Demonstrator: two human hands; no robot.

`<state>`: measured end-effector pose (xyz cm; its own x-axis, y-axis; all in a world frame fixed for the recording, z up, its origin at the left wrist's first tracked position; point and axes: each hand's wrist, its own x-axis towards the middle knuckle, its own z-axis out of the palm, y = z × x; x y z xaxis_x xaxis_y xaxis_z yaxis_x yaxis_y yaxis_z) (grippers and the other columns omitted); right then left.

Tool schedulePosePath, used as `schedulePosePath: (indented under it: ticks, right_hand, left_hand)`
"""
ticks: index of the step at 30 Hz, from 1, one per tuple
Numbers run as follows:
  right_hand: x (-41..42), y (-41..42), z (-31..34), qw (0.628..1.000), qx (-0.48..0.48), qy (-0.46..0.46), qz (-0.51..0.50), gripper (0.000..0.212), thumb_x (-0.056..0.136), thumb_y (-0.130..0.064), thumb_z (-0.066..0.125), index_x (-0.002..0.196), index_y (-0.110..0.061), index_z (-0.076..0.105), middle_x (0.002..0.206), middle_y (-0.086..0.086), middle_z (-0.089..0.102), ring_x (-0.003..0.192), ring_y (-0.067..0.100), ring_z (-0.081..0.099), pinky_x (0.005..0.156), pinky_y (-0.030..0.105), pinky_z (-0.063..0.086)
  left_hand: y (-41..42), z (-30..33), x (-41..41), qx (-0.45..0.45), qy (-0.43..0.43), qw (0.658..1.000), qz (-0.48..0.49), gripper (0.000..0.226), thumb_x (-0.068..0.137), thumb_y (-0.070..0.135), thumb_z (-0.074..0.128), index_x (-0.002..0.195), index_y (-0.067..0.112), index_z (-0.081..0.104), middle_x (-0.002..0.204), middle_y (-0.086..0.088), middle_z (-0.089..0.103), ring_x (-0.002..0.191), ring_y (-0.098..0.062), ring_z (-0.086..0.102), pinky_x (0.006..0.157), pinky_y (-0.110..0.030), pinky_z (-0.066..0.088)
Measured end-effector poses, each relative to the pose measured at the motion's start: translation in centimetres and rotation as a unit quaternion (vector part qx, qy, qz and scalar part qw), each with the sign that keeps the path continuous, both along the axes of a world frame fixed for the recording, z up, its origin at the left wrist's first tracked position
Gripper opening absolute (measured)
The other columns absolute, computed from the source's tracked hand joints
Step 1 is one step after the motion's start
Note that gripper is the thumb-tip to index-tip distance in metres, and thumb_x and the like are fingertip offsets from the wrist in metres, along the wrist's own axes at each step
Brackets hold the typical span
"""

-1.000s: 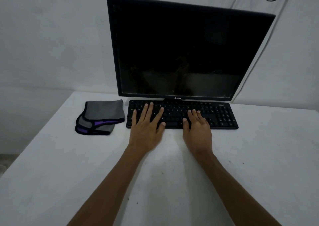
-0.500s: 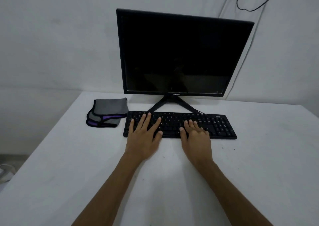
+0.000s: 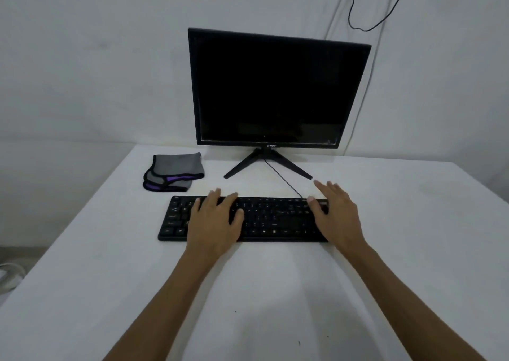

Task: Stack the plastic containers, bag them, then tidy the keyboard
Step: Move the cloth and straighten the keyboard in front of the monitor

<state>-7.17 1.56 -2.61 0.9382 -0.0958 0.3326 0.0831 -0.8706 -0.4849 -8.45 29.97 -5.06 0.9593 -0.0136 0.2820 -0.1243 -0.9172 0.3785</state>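
On the white table (image 3: 82, 278), reading left to right. At about 10 o'clock from the keyboard lies a folded grey cloth (image 3: 173, 172) with black edging and a purple strip showing; it sits apart from the keyboard and from both hands.

Black keyboard (image 3: 270, 217) lies flat across the middle of the table, long side toward the person, at 6 o'clock from the monitor and just in front of its stand legs.

Left hand (image 3: 213, 223) rests palm down on the left half of the keyboard. Fingers are straight and spread, tips reaching to the far rows at 12 o'clock; thumb lies out toward 3 o'clock over the keys. Nothing is gripped; the hand only lies on the keys, wrist at the near edge.

Thin black cable (image 3: 283, 180) runs from under the monitor down to the keyboard's far edge, meeting it just left of the right hand.

Right hand (image 3: 334, 217) covers the right end of the keyboard. Fingers are straight and loosely apart, tips extending past the far edge toward 11 o'clock; thumb lies over the top rows. Whether the palm presses the keys or hovers just above them cannot be told. It holds nothing.

Dark monitor (image 3: 275, 90) stands at 12 o'clock, screen off, on two splayed legs.
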Motion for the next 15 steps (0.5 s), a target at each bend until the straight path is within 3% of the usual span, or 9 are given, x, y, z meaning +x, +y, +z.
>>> schedulePosePath:
  ticks: [2, 5, 15]
  right_hand:
    - [0.4, -0.3, -1.0, 0.996, -0.059, 0.061, 0.014, 0.06, 0.109, -0.055, 0.047, 0.165, -0.034, 0.04, 0.174, 0.011, 0.033, 0.165, 0.028, 0.021, 0.131, 0.053, 0.02]
    - [0.1, 0.1, -2.6, 0.992, -0.086, 0.089, 0.029, 0.06, 0.11, -0.06, 0.033, 0.167, -0.039, 0.033, 0.178, 0.005, 0.024, 0.167, 0.023, 0.012, 0.134, 0.048, 0.009]
    - [0.8, -1.6, -3.4, 0.994, -0.088, 0.063, 0.031, 0.058, 0.11, -0.06, 0.035, 0.165, -0.04, 0.039, 0.177, -0.001, 0.027, 0.166, 0.017, 0.014, 0.135, 0.044, 0.01]
  left_hand:
    - [-1.4, -0.5, 0.3, 0.019, 0.028, 0.998, -0.046, 0.059, 0.108, 0.059, 0.035, 0.165, 0.042, 0.034, 0.177, -0.007, 0.024, 0.165, -0.022, 0.015, 0.132, -0.055, 0.008]
    - [-2.5, -1.5, 0.5, 0.066, 0.037, 0.995, -0.058, 0.062, 0.107, 0.067, 0.021, 0.167, 0.05, 0.018, 0.18, -0.002, 0.007, 0.166, -0.02, -0.001, 0.13, -0.058, -0.004]
    - [-3.1, -1.5, 0.9, 0.096, 0.048, 0.992, -0.061, 0.064, 0.105, 0.068, 0.01, 0.167, 0.051, 0.006, 0.18, -0.002, -0.001, 0.166, -0.02, -0.01, 0.131, -0.06, -0.008]
